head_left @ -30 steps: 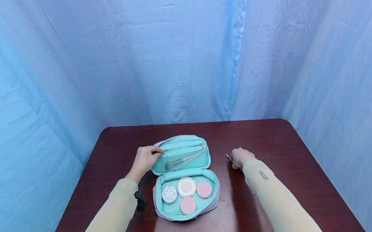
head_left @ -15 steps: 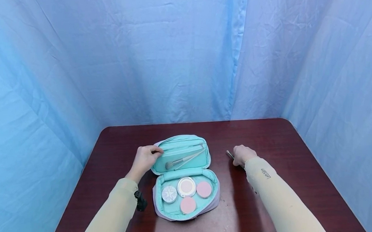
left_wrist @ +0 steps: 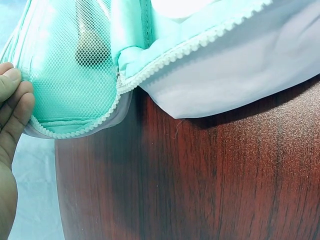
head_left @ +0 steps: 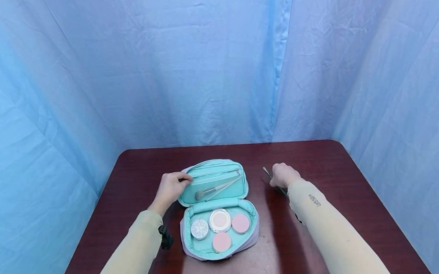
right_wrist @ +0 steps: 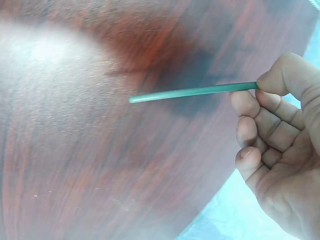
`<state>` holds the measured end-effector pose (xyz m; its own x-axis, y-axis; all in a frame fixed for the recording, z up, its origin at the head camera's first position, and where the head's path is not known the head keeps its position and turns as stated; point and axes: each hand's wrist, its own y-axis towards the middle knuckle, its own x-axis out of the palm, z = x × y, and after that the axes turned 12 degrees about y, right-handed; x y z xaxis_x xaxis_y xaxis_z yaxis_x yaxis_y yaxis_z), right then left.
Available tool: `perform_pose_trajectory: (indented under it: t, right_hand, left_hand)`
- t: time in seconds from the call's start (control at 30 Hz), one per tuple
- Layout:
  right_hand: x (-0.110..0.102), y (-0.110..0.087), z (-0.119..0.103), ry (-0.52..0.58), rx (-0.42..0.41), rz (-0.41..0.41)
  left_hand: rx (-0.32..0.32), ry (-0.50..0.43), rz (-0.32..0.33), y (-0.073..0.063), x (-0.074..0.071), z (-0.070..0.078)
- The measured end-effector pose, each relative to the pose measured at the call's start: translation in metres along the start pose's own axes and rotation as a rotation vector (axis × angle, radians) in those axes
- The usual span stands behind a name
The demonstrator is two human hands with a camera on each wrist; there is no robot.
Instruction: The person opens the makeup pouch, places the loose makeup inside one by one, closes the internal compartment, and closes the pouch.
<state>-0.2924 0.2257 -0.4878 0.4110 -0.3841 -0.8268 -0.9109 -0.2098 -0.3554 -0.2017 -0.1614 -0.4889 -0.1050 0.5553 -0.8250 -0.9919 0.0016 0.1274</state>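
An open cosmetic bag (head_left: 252, 240), lavender outside and mint inside, lies on the table with its lid folded back. My left hand (head_left: 169, 191) pinches the edge of the lid's mesh pocket (left_wrist: 60, 97), at its left side. Behind the mesh lie a fluffy makeup brush (head_left: 210, 191) and a second thin stick. Right of the lid, my right hand (head_left: 284, 176) holds a slim makeup brush (head_left: 265, 171) just above the table. The right wrist view shows its green handle (right_wrist: 190, 93) pinched between thumb and fingertips, the other fingers loosely curled.
In the bag's lower half sit a star-lidded round jar (head_left: 199, 229), a white-ringed compact (head_left: 220, 220) and two pink round cases, one pink case (head_left: 240, 223) at the right. Blue curtains (head_left: 208, 70) surround the dark red wooden table (head_left: 147, 166).
The right hand has moved slightly away from me and left with the brush, and more of the brush now shows past the fingers. The left hand and bag have stayed put.
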Motion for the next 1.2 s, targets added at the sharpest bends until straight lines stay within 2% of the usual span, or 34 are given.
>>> perform_pose_trajectory:
  t: [0.33,0.63,1.2]
  right_hand:
    - [-0.013,-0.001,-0.022,0.040,-0.051,0.043]
    - [-0.025,-0.003,-0.042,0.012,-0.095,0.050]
    - [-0.028,0.001,-0.076,0.010,-0.214,0.086]
  left_hand:
    - [-0.001,0.003,0.002,0.000,0.001,-0.001]
    - [-0.006,-0.007,0.005,0.000,0.002,-0.002]
    - [0.006,-0.007,0.011,0.000,0.002,-0.002]
